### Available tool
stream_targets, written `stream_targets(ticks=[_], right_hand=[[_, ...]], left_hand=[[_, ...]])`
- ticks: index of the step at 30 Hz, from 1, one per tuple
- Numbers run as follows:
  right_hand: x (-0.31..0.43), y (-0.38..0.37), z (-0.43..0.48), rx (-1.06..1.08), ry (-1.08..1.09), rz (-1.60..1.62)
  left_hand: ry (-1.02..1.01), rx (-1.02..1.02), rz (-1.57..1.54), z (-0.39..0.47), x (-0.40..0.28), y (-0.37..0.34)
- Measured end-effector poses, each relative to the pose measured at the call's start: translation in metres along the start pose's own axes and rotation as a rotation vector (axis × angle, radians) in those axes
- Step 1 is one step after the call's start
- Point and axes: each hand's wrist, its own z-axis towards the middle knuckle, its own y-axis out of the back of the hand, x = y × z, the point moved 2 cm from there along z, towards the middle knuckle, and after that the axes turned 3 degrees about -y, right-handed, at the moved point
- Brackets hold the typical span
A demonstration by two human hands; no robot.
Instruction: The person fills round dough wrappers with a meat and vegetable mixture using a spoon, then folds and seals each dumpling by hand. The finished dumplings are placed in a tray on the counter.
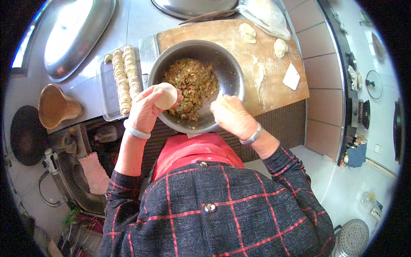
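Observation:
A round dumpling wrapper (166,96) rests in my left hand (147,107), held over the left rim of a large dark metal bowl (233,74). Minced filling with green bits (192,85) lies in the bowl, mostly on its left side. My right hand (231,115), at the bowl's right front rim, is closed around a thin utensil whose pale end (220,93) shows above the fingers; most of it is hidden. Left of the bowl, a clear plastic tray (107,91) holds two long rows of folded dumplings (120,80), with one more dumpling at the upper left.
Under the bowl's right side is a floured wooden board (273,83) with dough pieces (281,48) and a white scraper (291,76). A rolling pin (210,16) and a plastic bag (268,19) lie behind. A wooden bowl (57,107) and a large metal lid (78,38) stand left.

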Motion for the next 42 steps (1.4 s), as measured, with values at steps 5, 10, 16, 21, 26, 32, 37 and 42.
stream_targets(ticks=[5,10,16,21,26,32,37,42], right_hand=[[-0.021,0.018,-0.008,-0.073,0.012,0.148],[-0.02,0.004,0.007,0.012,-0.003,0.136],[-0.012,-0.005,0.022,0.151,0.013,0.141],[-0.009,-0.01,0.02,0.253,0.049,0.292],[-0.007,-0.014,0.022,0.296,0.046,0.341],[-0.004,-0.012,0.018,0.297,0.049,0.437],[0.003,-0.002,0.007,0.208,0.029,0.363],[0.005,0.006,0.004,0.219,-0.046,0.329]], left_hand=[[-0.002,0.008,-0.058,-0.004,0.009,0.01],[-0.018,0.061,-0.104,-0.002,0.012,0.016],[-0.026,0.093,-0.15,-0.003,0.014,0.022],[-0.01,0.096,-0.125,-0.003,0.012,0.023],[-0.018,0.082,-0.153,-0.004,0.012,0.021],[-0.016,0.079,-0.141,-0.003,0.014,0.023],[-0.019,0.094,-0.114,-0.002,0.015,0.026],[-0.026,0.096,-0.133,-0.002,0.016,0.027]])
